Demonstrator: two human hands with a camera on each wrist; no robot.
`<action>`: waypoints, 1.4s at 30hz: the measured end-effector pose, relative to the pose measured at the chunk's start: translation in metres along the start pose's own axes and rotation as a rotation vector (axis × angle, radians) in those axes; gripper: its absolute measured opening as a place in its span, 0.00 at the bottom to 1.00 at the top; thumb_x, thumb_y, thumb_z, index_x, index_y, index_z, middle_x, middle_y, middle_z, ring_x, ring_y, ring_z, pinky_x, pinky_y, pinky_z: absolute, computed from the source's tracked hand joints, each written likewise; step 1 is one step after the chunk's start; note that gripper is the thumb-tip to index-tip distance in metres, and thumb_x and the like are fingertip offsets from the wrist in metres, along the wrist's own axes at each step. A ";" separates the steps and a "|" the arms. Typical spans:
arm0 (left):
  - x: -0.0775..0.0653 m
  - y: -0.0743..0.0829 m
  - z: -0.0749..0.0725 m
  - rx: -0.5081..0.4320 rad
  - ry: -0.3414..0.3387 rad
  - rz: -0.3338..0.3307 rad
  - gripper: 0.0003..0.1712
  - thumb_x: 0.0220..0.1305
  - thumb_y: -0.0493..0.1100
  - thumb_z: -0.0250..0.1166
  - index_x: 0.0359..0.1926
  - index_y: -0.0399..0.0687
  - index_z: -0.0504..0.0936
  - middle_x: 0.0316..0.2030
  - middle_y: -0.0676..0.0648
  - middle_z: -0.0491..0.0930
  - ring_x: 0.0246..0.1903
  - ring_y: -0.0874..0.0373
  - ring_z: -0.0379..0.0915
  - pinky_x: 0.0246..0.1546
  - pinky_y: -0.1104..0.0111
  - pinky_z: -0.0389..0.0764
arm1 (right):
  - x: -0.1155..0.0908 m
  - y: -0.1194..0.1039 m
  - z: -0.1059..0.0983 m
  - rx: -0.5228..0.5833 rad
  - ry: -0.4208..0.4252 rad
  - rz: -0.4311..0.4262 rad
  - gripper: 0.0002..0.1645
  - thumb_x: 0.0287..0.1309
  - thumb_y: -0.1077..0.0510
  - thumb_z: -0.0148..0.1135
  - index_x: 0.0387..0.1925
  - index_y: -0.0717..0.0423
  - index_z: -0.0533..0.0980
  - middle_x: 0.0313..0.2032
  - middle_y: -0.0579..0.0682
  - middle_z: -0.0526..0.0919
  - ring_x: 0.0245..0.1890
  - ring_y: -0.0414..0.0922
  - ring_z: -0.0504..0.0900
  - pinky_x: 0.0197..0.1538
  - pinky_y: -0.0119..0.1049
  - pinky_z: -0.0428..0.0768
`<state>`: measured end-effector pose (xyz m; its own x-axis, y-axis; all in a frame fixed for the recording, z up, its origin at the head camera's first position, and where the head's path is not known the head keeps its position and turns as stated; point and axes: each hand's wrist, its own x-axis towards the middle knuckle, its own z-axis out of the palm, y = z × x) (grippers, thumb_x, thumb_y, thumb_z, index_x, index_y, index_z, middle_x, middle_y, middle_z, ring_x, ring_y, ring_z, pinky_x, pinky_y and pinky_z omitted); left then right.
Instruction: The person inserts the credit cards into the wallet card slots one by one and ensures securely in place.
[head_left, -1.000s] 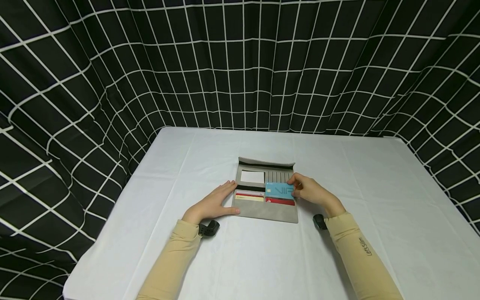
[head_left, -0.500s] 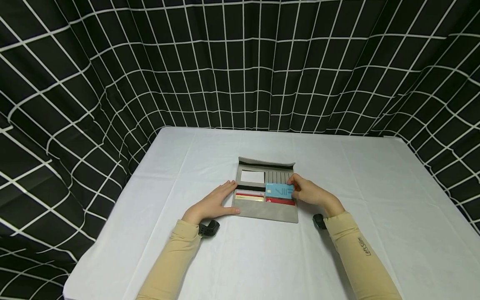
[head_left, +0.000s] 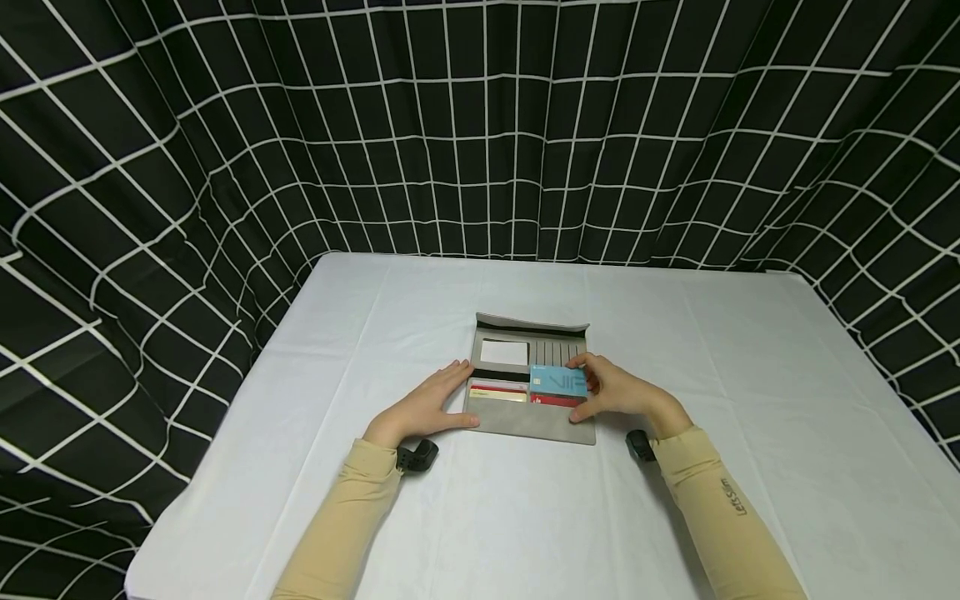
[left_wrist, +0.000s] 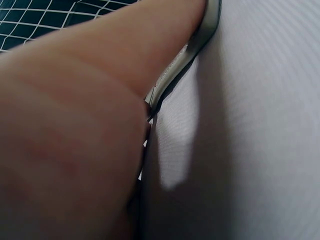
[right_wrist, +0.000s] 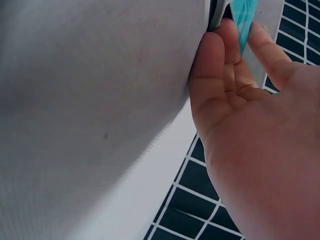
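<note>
An opened grey wallet (head_left: 517, 417) lies flat in the middle of the head view. A light blue bank card (head_left: 557, 380) with a chip stands partly out of its lower right slot, above a red card (head_left: 553, 400). My right hand (head_left: 621, 388) holds the blue card by its right end, index finger at the top corner. Its thumb lies lower, over the wallet's lower pocket. In the right wrist view the blue card (right_wrist: 244, 20) shows between bent fingers. My left hand (head_left: 426, 407) rests along the wallet's left edge, thumb spread onto the lower left corner.
Red and cream cards (head_left: 498, 392) sit in the lower left slot. A white card (head_left: 505, 352) shows in the upper left window, beside a row of narrow slots. White cloth covers the table (head_left: 690, 333), with black grid curtains (head_left: 495, 125) around it.
My right thumb has come off the blue card's right edge and slid down onto the wallet's lower pocket. The index finger has shifted slightly left along the card's top. My left hand stays still.
</note>
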<state>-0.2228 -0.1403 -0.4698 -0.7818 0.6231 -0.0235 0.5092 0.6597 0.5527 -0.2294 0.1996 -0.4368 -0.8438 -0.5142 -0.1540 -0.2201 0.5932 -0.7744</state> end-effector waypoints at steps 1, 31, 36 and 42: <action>0.000 0.000 0.000 0.001 0.002 0.000 0.53 0.55 0.65 0.61 0.71 0.43 0.50 0.70 0.45 0.46 0.69 0.54 0.36 0.66 0.62 0.41 | 0.000 -0.001 0.000 -0.004 0.001 0.005 0.50 0.37 0.56 0.78 0.59 0.64 0.61 0.42 0.58 0.65 0.41 0.51 0.64 0.43 0.41 0.67; 0.000 -0.002 0.003 -0.001 0.012 0.013 0.52 0.55 0.65 0.62 0.71 0.42 0.51 0.70 0.45 0.46 0.69 0.54 0.36 0.66 0.62 0.42 | 0.001 -0.008 0.000 -0.062 -0.020 0.047 0.43 0.36 0.56 0.78 0.54 0.59 0.66 0.43 0.59 0.64 0.41 0.53 0.65 0.44 0.43 0.69; 0.000 0.000 0.002 -0.003 0.010 0.008 0.52 0.55 0.65 0.62 0.71 0.43 0.51 0.70 0.45 0.46 0.69 0.54 0.36 0.66 0.61 0.42 | 0.000 -0.005 0.001 -0.068 -0.008 0.065 0.43 0.37 0.54 0.78 0.56 0.57 0.66 0.45 0.59 0.63 0.42 0.53 0.65 0.45 0.45 0.69; -0.001 0.001 0.000 -0.016 0.014 0.011 0.52 0.55 0.64 0.62 0.71 0.42 0.51 0.70 0.44 0.46 0.69 0.52 0.36 0.66 0.60 0.42 | -0.002 -0.005 0.002 -0.059 0.006 0.061 0.44 0.37 0.54 0.78 0.57 0.57 0.65 0.45 0.60 0.61 0.42 0.54 0.64 0.44 0.44 0.69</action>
<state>-0.2212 -0.1398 -0.4695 -0.7811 0.6243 -0.0061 0.5119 0.6460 0.5662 -0.2259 0.1961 -0.4340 -0.8593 -0.4722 -0.1965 -0.1960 0.6589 -0.7262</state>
